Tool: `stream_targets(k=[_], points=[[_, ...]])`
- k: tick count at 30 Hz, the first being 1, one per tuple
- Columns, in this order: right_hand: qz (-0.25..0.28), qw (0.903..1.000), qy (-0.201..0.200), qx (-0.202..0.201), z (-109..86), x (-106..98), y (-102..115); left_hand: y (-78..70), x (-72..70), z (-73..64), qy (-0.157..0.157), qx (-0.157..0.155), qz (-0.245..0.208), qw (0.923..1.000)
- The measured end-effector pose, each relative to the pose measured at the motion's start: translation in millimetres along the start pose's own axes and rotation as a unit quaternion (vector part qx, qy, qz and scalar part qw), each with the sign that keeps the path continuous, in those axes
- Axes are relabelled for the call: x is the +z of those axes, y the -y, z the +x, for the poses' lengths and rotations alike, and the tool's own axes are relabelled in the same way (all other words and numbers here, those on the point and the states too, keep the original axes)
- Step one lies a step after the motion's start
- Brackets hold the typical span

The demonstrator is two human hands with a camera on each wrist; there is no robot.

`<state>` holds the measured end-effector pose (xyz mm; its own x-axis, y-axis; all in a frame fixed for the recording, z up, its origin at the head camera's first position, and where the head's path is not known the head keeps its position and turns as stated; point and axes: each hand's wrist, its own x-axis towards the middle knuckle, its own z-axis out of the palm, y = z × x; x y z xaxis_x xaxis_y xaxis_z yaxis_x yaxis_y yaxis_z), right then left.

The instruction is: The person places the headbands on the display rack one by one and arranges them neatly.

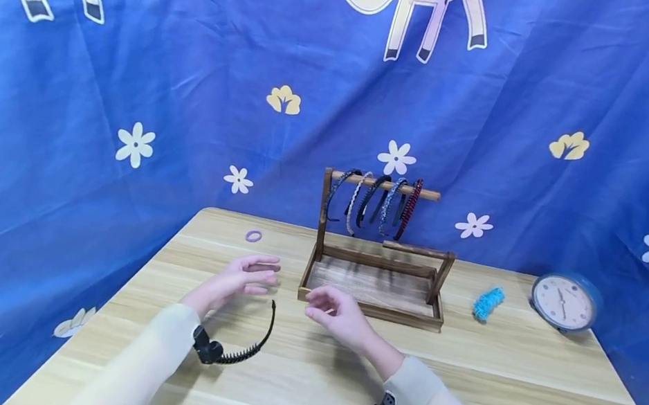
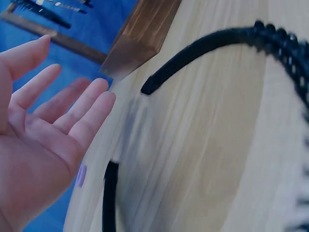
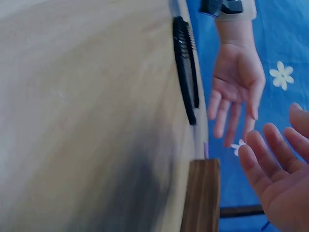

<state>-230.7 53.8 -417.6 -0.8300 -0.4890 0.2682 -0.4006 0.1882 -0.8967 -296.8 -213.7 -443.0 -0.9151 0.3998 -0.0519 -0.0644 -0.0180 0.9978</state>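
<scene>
A black beaded headband [image 1: 244, 354] lies on the table below my left hand [image 1: 239, 276], partly hidden by the left wrist and its camera. The left wrist view shows the headband [image 2: 212, 41] larger, its two ends pointing toward the fingers. That hand hovers with its fingers loosely extended and nothing in them. My right hand [image 1: 340, 315] is in front of a wooden rack [image 1: 381, 313], fingers relaxed and holding nothing. On the rack's upper bar hang several headbands, among them a dark red one [image 1: 409, 209] and a blue one [image 1: 388, 205].
A purple hair tie [image 1: 254, 236] lies at the back left of the table. To the right of the rack are a fuzzy blue hair tie [image 1: 488, 303] and a round clock [image 1: 564, 303]. A blue patterned curtain [image 1: 200, 107] hangs behind the table.
</scene>
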Motion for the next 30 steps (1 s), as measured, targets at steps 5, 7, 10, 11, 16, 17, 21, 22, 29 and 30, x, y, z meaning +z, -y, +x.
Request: stream_targets(k=[5,7,10,11,16,17,21,22,29,30], points=[[-0.06,0.9956,0.067,-0.023,6.1,18,-7,-2.3,-11.7,-15.1,-0.015,0.023,-0.048,0.9985],[-0.076,0.9914,0.1,-0.038,7.8,25,-5,-2.2,-16.1,-21.1,-0.023,0.024,-0.052,0.9981],[-0.121,0.9813,0.138,-0.057,11.8,36,-3,-0.7,-23.8,-30.2,-0.029,0.024,-0.045,0.9983],[-0.149,0.9757,0.147,-0.065,13.5,39,-4,-0.1,-26.5,-33.7,-0.033,0.023,-0.043,0.9983],[-0.303,0.9362,0.157,-0.084,23.2,54,-2,3.3,-43.1,-51.7,-0.052,0.024,-0.05,0.9971],[-0.319,0.9303,0.158,-0.088,25.1,56,-1,3.6,-46.4,-55.4,-0.058,0.027,-0.052,0.9966],[-0.347,0.9147,0.177,-0.107,28.5,67,1,5.0,-56.6,-66.7,-0.074,0.043,-0.059,0.9946],[-0.349,0.9115,0.185,-0.113,28.2,70,0,5.5,-58.2,-68.7,-0.076,0.045,-0.063,0.9941],[-0.36,0.8972,0.217,-0.136,24.5,80,-10,9.2,-60.3,-74.8,-0.097,0.046,-0.077,0.9913],[-0.359,0.8969,0.218,-0.137,24.5,80,-11,9.8,-60.9,-74.9,-0.098,0.047,-0.078,0.991]])
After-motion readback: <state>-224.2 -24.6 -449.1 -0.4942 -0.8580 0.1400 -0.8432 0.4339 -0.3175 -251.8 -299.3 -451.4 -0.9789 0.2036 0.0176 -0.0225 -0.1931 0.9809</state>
